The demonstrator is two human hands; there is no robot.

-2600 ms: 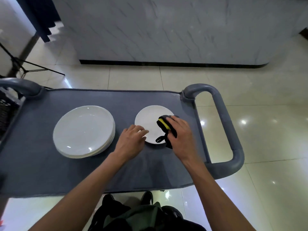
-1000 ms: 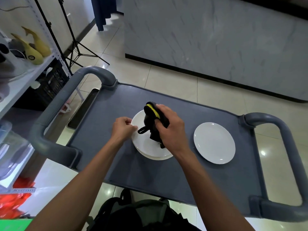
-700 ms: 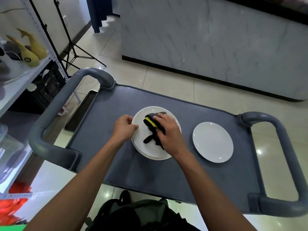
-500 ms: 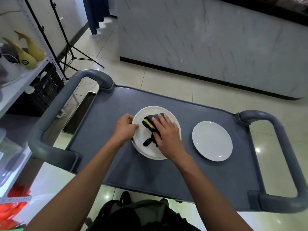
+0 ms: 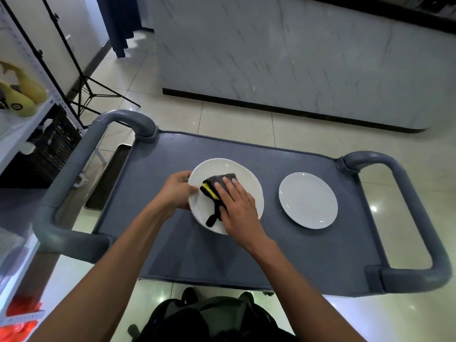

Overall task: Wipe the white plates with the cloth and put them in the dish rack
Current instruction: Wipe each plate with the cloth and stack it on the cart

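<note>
A stack of white plates (image 5: 249,180) sits on the grey cart top (image 5: 172,253). On the top plate lies a dark cloth with a yellow edge (image 5: 213,183). My right hand (image 5: 238,206) presses flat on the cloth, fingers straight. My left hand (image 5: 177,191) pinches the left rim of the top plate, thumb on top. A single smaller white plate (image 5: 308,199) lies to the right, apart from both hands. No dish rack shows in view.
The cart has thick grey handles at the left (image 5: 74,169) and right (image 5: 414,218). A shelf unit with yellow items (image 5: 22,97) stands at far left, with a tripod (image 5: 86,90) behind it. A marble counter (image 5: 296,58) runs across the back. A dark bag (image 5: 209,319) sits below.
My right hand came down from holding the cloth above the stack to pressing it flat on the top plate. The left hand stayed on the rim.
</note>
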